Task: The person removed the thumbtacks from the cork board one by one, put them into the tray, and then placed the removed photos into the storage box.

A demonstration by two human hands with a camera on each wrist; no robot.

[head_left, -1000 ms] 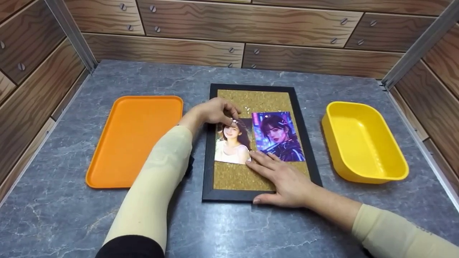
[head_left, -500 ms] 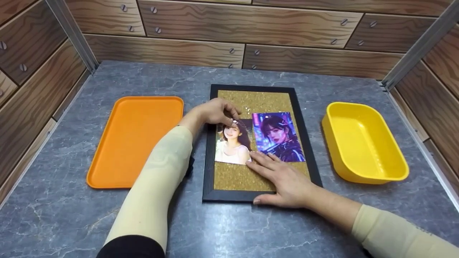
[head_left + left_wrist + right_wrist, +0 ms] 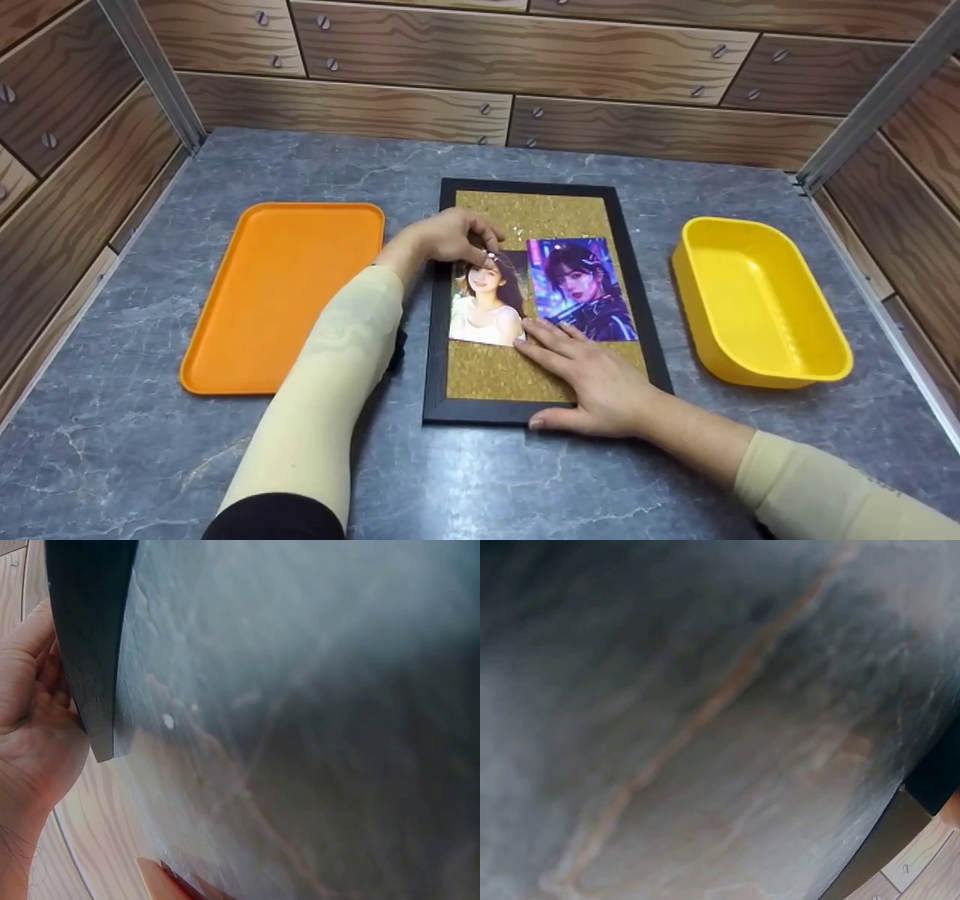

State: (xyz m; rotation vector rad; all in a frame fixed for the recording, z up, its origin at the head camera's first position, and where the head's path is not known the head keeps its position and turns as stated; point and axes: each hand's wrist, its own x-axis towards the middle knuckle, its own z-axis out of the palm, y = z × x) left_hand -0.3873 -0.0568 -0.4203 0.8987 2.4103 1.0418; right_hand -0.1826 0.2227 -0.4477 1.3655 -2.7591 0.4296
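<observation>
A black-framed cork board (image 3: 510,371) lies on the table in the head view, with two photo prints side by side on it. My left hand (image 3: 454,236) is at the top of the left photo (image 3: 484,311), fingers bent and thumb at a small shiny pushpin (image 3: 491,256). My right hand (image 3: 592,379) lies flat on the lower right of the board, fingertips at the left photo's lower corner and thumb on the bottom frame edge. Near the top of the purple photo (image 3: 581,292) sits another small pin (image 3: 557,246). The left wrist view shows my left hand (image 3: 37,705) behind the frame's edge.
An orange tray (image 3: 292,285) lies left of the board, partly behind my left forearm. To the right stands a yellow tub (image 3: 765,307). Several tiny shiny bits (image 3: 517,232) lie on the cork above the photos. Wood-patterned walls (image 3: 480,60) enclose the grey marbled table (image 3: 480,480).
Both hands, the photos and the board keep their places; only the head view has shifted very slightly.
</observation>
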